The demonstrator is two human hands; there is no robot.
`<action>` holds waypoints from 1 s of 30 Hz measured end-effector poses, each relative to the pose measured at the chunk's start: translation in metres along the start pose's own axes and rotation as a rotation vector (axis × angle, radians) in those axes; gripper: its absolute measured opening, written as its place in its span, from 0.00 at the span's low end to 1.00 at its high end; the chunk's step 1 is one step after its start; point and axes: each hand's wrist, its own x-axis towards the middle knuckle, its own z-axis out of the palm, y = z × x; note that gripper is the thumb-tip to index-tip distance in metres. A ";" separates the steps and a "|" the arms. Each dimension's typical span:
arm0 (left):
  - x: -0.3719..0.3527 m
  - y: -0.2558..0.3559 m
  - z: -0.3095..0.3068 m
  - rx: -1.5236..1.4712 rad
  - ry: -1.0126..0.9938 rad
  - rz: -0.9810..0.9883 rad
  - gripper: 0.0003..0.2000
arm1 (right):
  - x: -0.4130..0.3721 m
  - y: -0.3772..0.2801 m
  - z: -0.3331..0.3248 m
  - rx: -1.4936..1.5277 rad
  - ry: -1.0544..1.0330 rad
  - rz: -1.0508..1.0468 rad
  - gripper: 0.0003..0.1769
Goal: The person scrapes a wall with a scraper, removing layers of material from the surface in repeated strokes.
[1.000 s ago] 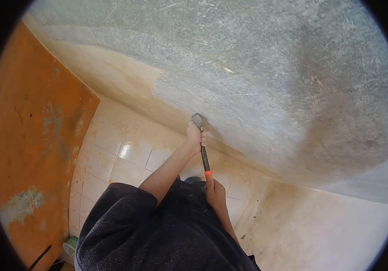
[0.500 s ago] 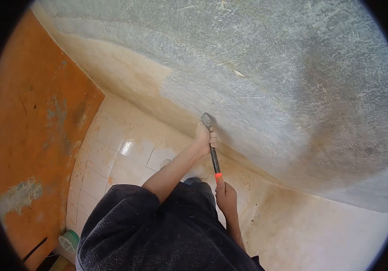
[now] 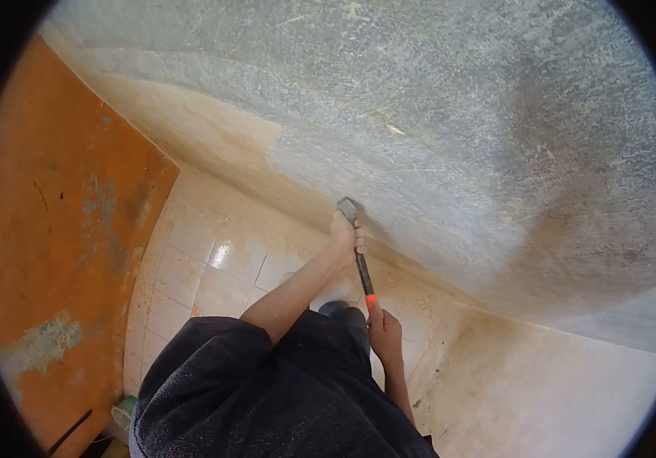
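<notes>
Both of my hands are wrapped round a long-handled scraper [image 3: 365, 273] with a black shaft and a bright orange band. Up near its grey head, my left hand [image 3: 344, 233] is closed on the shaft. Lower down, at the orange part, my right hand [image 3: 385, 333] grips the handle. The scraper's head lies at the low part of a wall [image 3: 450, 153], which is mottled grey and covered in scratch marks. A smooth cream strip [image 3: 198, 118] of wall borders the grey area on the left. The blade's edge is too small to make out.
An orange wall or panel [image 3: 53, 229] with grey bare patches rises at left. Dusty white floor tiles [image 3: 225, 286] with orange crumbs lie below. A pale wall section [image 3: 542, 382] is at lower right. A green basket [image 3: 123, 412] and a dark stick [image 3: 71, 431] are at lower left.
The view has shifted slightly, and the scraper's head appears a little lower and further left. Both hands keep their hold on the scraper.
</notes>
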 end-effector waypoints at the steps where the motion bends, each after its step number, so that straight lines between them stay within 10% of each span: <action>1: -0.001 -0.003 0.003 -0.002 -0.014 -0.013 0.19 | 0.001 -0.001 0.004 0.006 0.002 0.004 0.29; 26: 0.021 0.051 -0.040 -0.049 0.050 0.255 0.19 | 0.050 -0.015 0.037 -0.023 -0.081 -0.206 0.28; 30: -0.005 0.010 -0.006 -0.056 -0.110 0.019 0.22 | 0.015 0.006 -0.004 -0.033 -0.048 -0.051 0.28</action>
